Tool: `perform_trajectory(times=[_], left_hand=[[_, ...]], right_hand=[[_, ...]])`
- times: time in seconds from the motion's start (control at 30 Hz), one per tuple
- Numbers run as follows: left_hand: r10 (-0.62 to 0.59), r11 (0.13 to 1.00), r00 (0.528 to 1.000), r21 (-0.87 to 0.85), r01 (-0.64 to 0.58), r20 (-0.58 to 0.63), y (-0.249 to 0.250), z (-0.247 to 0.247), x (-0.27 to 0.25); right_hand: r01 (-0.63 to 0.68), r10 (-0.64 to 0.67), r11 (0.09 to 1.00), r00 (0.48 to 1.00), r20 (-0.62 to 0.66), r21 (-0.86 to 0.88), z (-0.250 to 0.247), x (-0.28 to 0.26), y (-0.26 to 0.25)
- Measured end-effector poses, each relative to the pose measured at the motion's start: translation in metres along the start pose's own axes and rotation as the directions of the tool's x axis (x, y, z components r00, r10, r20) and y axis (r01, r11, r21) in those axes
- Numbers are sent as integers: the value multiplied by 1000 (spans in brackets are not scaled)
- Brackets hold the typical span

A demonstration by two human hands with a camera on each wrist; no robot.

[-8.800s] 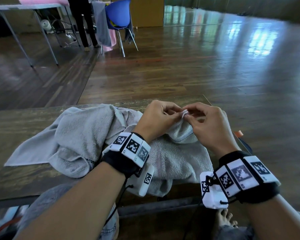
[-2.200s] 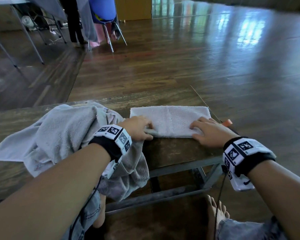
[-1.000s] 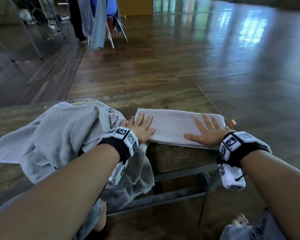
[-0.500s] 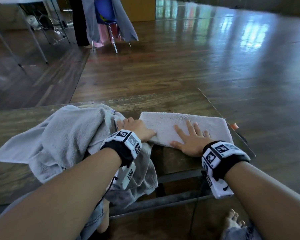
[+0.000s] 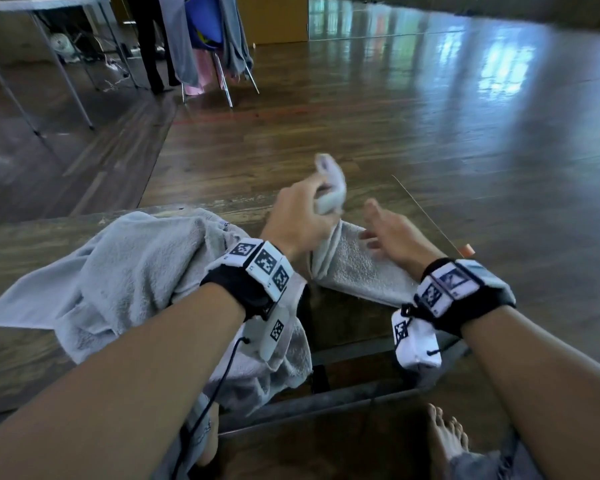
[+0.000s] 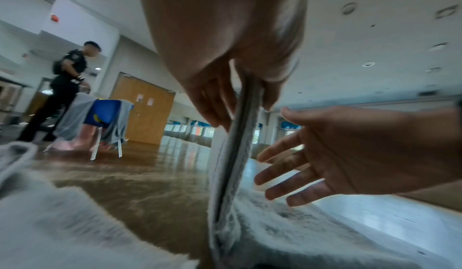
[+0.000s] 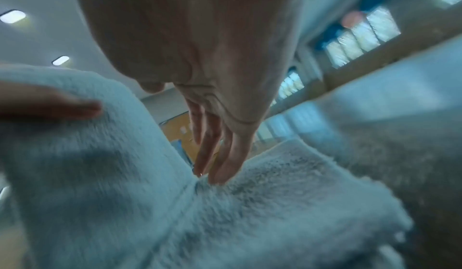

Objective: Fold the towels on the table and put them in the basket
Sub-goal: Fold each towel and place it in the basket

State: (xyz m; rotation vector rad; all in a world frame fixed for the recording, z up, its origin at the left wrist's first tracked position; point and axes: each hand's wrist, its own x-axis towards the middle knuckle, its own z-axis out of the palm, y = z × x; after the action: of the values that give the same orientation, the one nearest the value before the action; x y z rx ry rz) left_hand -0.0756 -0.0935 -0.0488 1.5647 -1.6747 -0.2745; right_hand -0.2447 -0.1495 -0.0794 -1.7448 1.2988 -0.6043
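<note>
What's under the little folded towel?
The wooden table lies under the folded towel. The left hand lifts one end; anything beneath the flat part is hidden.

Head view: dim hall, daylight from the far right laying pale blue-white glare patches on the polished wood floor (image 5: 492,64). Wide-angle bending at the edges; table (image 5: 21,368) top dull, deep shadow under it. Raised towel end (image 5: 329,188) motion-smeared. Left wrist view: brighter, ceiling lamps lit, near cloth soft and out of focus. Right wrist view: heavy blur throughout, cold bluish cast, windows blown out.
</note>
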Motion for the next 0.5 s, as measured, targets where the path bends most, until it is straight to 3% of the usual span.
perform_trajectory(times=[0.03, 0.07, 0.13, 0.17, 0.23, 0.3, 0.5], left_hand=[[40, 994, 991, -109, -27, 124, 11, 3, -3], [67, 985, 963, -172, -22, 261, 20, 6, -7], [74, 987, 883, -160, 1, 463, 33, 15, -15], [73, 994, 858, -111, -19, 509, 35, 20, -17], [56, 996, 836, 21, -81, 546, 35, 28, -21], [18, 986, 832, 127, -106, 555, 31, 33, -22], [-104, 942, 767, 310, -129, 633, 15, 44, -19]], right_hand=[[-86, 77, 969, 996, 48, 233, -5, 2, 1], [-163, 124, 881, 985, 117, 444, -10, 2, 2], [-263, 174, 692, 964, 199, 672, -20, 5, 8], [-272, 206, 694, 962, 178, 667, -24, 5, 12], [-268, 286, 841, 958, 35, 470, -32, 8, 25], [-299, 330, 916, 940, -81, 269, -40, 9, 37], [-425, 437, 893, 897, -60, 148, -50, 5, 53]])
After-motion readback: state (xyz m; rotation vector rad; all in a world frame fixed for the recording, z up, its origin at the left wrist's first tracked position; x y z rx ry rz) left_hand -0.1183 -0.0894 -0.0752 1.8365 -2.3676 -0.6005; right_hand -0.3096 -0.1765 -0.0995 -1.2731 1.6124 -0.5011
